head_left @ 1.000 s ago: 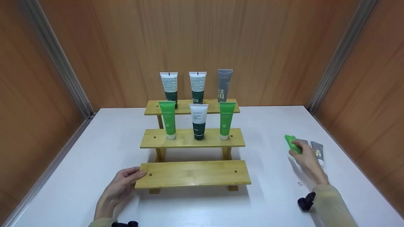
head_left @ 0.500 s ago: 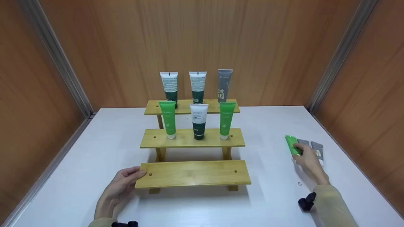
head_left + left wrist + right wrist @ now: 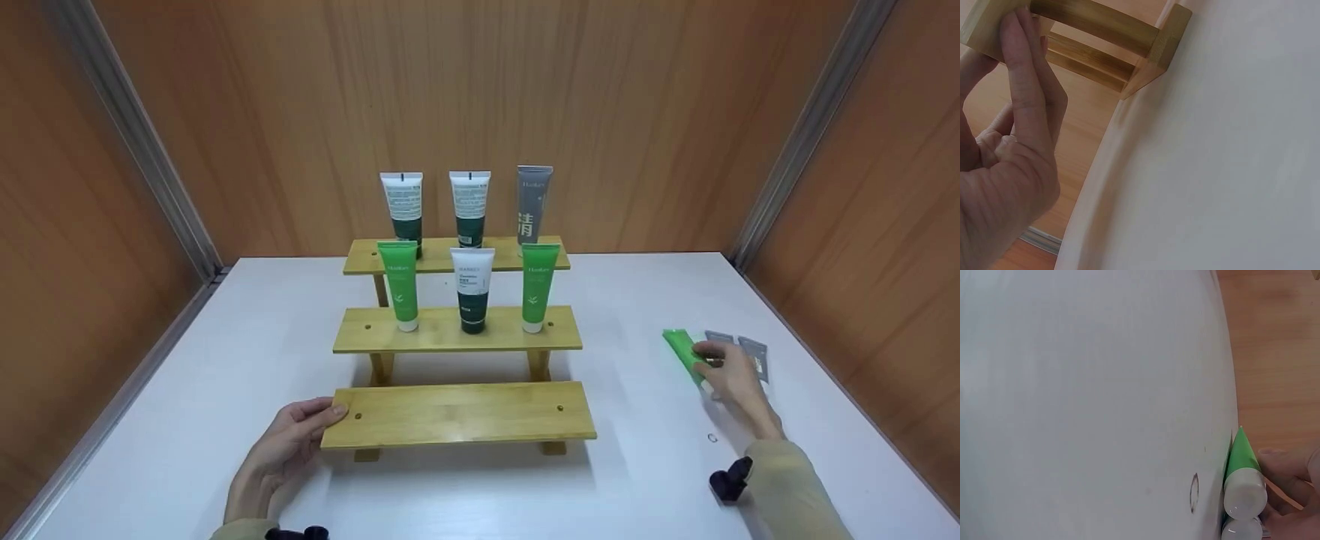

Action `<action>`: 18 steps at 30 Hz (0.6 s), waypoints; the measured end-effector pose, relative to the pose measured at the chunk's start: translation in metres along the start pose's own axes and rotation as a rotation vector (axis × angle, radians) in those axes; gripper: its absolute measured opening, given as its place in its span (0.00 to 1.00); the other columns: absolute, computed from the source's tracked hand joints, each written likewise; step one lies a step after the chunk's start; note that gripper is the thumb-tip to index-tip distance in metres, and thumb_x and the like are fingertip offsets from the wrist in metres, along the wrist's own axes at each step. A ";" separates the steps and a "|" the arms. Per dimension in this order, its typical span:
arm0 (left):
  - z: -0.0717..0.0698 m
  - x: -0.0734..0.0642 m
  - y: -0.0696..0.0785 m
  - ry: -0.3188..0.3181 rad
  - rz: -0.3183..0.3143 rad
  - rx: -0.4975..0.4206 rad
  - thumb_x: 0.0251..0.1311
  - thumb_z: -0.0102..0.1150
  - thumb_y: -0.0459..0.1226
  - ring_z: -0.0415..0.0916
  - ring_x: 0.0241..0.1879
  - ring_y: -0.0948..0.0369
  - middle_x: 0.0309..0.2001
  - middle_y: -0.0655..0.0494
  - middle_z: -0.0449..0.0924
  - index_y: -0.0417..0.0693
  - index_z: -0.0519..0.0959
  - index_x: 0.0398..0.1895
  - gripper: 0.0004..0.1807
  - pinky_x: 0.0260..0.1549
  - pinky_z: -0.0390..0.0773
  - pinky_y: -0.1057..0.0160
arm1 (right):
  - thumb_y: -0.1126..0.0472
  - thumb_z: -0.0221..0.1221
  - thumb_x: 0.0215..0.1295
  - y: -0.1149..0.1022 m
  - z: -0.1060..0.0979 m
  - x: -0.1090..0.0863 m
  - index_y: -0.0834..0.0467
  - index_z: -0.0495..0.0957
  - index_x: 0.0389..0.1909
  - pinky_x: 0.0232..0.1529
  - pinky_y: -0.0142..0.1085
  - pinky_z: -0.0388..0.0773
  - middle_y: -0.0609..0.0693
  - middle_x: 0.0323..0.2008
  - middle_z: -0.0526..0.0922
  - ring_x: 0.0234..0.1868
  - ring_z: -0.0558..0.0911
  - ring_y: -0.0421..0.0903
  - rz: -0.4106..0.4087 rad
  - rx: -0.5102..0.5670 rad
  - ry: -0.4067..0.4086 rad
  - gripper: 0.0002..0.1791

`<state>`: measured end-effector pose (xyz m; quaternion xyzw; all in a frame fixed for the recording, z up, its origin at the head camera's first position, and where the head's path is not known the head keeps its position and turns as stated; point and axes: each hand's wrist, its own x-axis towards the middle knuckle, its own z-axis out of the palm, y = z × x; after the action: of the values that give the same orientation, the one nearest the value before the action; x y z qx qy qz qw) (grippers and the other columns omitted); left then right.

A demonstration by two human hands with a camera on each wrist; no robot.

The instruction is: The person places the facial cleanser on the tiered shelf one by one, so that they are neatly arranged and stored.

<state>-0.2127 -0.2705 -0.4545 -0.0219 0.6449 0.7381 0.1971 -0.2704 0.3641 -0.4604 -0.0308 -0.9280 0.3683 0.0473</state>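
Green tube [image 3: 682, 354] shifted left; wrist shows cap.

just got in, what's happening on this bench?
A person's right hand grips a green tube with a white cap at the right of the white table, beside two grey tubes lying flat. The left hand holds the left end of the bare bottom step of a three-step bamboo rack. The upper two steps each carry three upright tubes.
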 end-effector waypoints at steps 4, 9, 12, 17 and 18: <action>0.000 0.000 0.000 0.005 0.000 0.004 0.70 0.60 0.40 0.86 0.46 0.65 0.45 0.59 0.88 0.37 0.74 0.63 0.23 0.47 0.85 0.70 | 0.68 0.57 0.70 0.001 0.000 0.000 0.71 0.74 0.60 0.54 0.43 0.83 0.72 0.56 0.79 0.57 0.79 0.66 -0.025 -0.015 0.034 0.20; 0.000 0.000 0.000 0.013 -0.006 -0.016 0.69 0.61 0.40 0.87 0.45 0.65 0.45 0.58 0.89 0.38 0.75 0.61 0.21 0.47 0.85 0.71 | 0.68 0.61 0.67 0.001 0.000 0.001 0.73 0.76 0.57 0.38 0.20 0.75 0.71 0.50 0.81 0.51 0.82 0.62 -0.042 -0.013 0.041 0.20; 0.001 0.000 0.000 0.016 -0.009 -0.019 0.69 0.61 0.40 0.87 0.45 0.65 0.45 0.58 0.89 0.39 0.75 0.61 0.21 0.47 0.85 0.71 | 0.66 0.63 0.66 0.001 -0.001 0.001 0.74 0.75 0.58 0.39 0.22 0.77 0.72 0.51 0.81 0.51 0.82 0.62 -0.025 -0.022 0.011 0.22; 0.001 0.000 0.000 0.018 -0.010 -0.014 0.69 0.61 0.40 0.87 0.46 0.66 0.45 0.59 0.88 0.38 0.74 0.62 0.22 0.48 0.85 0.71 | 0.60 0.64 0.67 -0.001 -0.004 0.002 0.74 0.72 0.60 0.50 0.44 0.85 0.73 0.54 0.79 0.55 0.80 0.66 0.019 -0.062 -0.073 0.27; 0.001 0.000 0.000 0.016 -0.010 -0.016 0.69 0.61 0.40 0.87 0.46 0.66 0.45 0.59 0.88 0.39 0.74 0.62 0.22 0.48 0.85 0.71 | 0.60 0.64 0.67 -0.002 -0.004 0.002 0.74 0.72 0.60 0.51 0.47 0.84 0.74 0.54 0.79 0.55 0.80 0.67 0.027 -0.066 -0.087 0.28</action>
<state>-0.2125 -0.2701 -0.4541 -0.0329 0.6403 0.7421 0.1953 -0.2723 0.3658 -0.4559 -0.0287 -0.9404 0.3390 0.0009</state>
